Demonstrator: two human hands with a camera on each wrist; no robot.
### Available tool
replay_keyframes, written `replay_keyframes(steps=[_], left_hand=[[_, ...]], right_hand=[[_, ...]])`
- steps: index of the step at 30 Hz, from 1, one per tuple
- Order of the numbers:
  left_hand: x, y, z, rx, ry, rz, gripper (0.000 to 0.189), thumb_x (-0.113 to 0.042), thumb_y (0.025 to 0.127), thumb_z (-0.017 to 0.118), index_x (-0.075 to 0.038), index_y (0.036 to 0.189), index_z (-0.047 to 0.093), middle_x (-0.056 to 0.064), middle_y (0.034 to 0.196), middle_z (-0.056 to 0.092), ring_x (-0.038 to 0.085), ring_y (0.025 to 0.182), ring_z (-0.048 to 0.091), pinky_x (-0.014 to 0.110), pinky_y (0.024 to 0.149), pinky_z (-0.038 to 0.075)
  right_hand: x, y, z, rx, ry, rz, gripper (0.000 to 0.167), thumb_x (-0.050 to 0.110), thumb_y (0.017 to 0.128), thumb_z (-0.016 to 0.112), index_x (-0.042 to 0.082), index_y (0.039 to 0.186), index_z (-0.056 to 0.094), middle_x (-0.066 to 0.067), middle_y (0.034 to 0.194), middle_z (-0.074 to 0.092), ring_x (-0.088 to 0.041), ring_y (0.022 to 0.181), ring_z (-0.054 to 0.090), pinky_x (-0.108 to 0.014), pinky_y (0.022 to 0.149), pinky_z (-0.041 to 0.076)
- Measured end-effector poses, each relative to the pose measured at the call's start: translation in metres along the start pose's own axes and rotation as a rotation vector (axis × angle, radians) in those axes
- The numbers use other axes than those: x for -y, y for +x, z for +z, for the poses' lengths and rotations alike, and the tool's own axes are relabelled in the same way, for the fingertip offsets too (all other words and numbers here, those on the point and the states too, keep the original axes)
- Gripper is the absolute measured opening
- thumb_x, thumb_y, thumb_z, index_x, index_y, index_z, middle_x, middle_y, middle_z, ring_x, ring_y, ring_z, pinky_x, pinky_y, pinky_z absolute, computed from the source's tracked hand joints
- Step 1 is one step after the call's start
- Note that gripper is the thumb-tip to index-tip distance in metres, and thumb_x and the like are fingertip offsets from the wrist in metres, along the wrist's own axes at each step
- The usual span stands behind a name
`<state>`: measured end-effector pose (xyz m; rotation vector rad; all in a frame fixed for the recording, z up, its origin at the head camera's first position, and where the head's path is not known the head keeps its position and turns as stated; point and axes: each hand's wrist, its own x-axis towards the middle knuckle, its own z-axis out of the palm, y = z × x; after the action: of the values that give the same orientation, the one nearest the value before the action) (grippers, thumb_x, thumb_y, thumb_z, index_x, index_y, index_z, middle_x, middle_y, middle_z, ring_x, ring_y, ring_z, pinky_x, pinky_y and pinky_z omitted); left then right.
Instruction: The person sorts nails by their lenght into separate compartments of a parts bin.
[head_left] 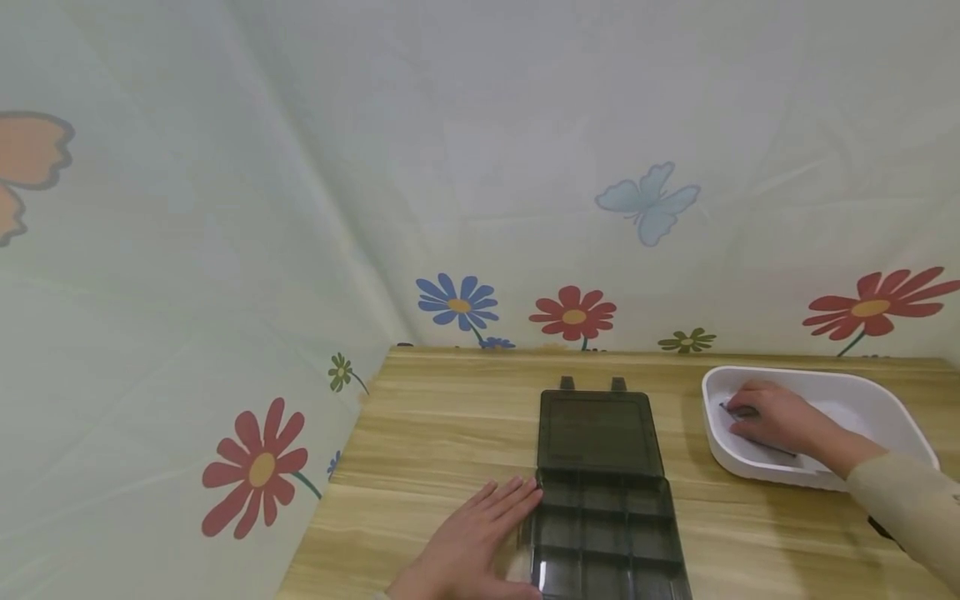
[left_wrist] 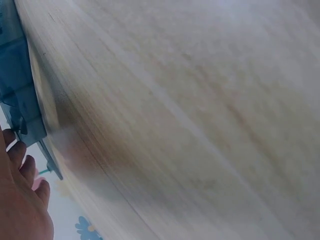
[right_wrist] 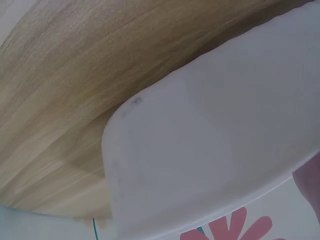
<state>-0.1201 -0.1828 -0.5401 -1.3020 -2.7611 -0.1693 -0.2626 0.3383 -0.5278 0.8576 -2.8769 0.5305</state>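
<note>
A dark translucent compartment box (head_left: 606, 512) lies on the table with its lid (head_left: 600, 433) folded back. My left hand (head_left: 472, 542) lies along the box's left side, fingers extended and fingertips at its edge; the left wrist view shows these fingers (left_wrist: 29, 167) beside the bluish-looking box (left_wrist: 22, 75). Inside a white basin (head_left: 911, 450) on the right, my right hand (head_left: 780, 417) has its fingers curled and pinches a small dark, thin item (head_left: 744, 412), mostly covered by the fingers. The basin's outer wall (right_wrist: 200, 135) fills much of the right wrist view.
The wood-grain table (head_left: 450, 417) meets a pale hanging sheet (head_left: 487, 167) printed with flowers and butterflies at its back and left. Several box compartments show bare floors. A thin dark line (head_left: 776, 450) lies in the basin under the right hand.
</note>
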Motion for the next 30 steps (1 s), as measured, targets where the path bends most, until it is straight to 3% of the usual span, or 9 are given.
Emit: replay_keyframes(steps=[10, 22, 30], left_hand=[[0.0, 0.0, 0.001, -0.009, 0.016, 0.008, 0.11, -0.084, 0.092, 0.055, -0.014, 0.171, 0.026, 0.003, 0.177, 0.028, 0.019, 0.161, 0.03, 0.044, 0.127, 0.036], [0.001, 0.0, 0.004, -0.001, 0.014, 0.011, 0.108, -0.084, 0.093, 0.053, -0.014, 0.172, 0.025, 0.003, 0.177, 0.028, 0.02, 0.161, 0.03, 0.045, 0.127, 0.035], [0.002, 0.0, 0.005, -0.001, 0.03, 0.002, 0.109, -0.084, 0.093, 0.053, -0.016, 0.172, 0.023, 0.003, 0.177, 0.028, 0.019, 0.161, 0.029, 0.046, 0.127, 0.035]], right_hand=[[-0.002, 0.001, 0.007, -0.083, -0.007, -0.081, 0.018, 0.01, 0.078, 0.092, 0.01, 0.09, 0.078, 0.003, 0.089, 0.07, -0.022, 0.083, 0.067, -0.045, 0.076, 0.058], [-0.001, 0.001, 0.011, -0.085, 0.024, -0.057, 0.016, 0.01, 0.08, 0.092, 0.014, 0.087, 0.079, 0.01, 0.087, 0.068, -0.012, 0.081, 0.064, -0.041, 0.074, 0.057], [0.001, 0.003, 0.01, -0.109, 0.035, -0.088, 0.019, 0.006, 0.077, 0.093, 0.016, 0.083, 0.077, 0.013, 0.084, 0.065, -0.006, 0.077, 0.06, -0.037, 0.069, 0.055]])
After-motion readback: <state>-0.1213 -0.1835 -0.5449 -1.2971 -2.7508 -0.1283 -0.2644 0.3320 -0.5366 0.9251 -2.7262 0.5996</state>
